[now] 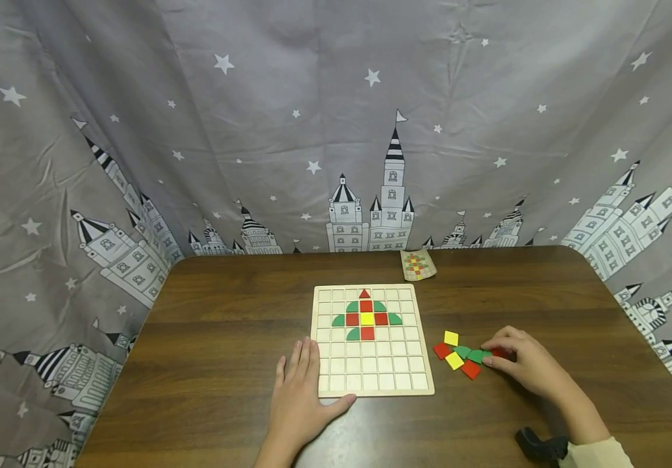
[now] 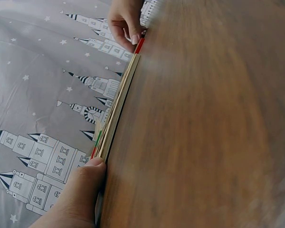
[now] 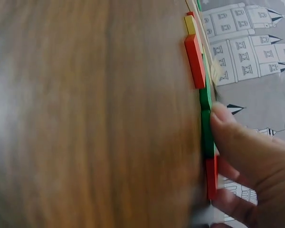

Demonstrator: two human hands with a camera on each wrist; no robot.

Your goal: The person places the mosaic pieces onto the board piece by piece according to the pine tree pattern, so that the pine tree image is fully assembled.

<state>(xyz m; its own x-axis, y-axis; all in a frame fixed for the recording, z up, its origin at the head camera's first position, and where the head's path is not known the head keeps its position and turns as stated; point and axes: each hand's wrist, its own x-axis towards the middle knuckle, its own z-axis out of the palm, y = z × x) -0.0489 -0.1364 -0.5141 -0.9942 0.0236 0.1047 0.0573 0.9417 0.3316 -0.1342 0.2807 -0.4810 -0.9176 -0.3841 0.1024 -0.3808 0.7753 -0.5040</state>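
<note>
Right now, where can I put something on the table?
The wooden table is bare left of the grid board and left hand, and right of the pattern card. It's crowded between board and right hand, with tiles.

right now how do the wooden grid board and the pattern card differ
The wooden grid board is larger; the pattern card is much smaller. The left hand touches the board, while no hand touches the card. The board carries separate coloured tiles; the card's pattern looks printed. Both show red, yellow and green shapes on a pale background.
</note>
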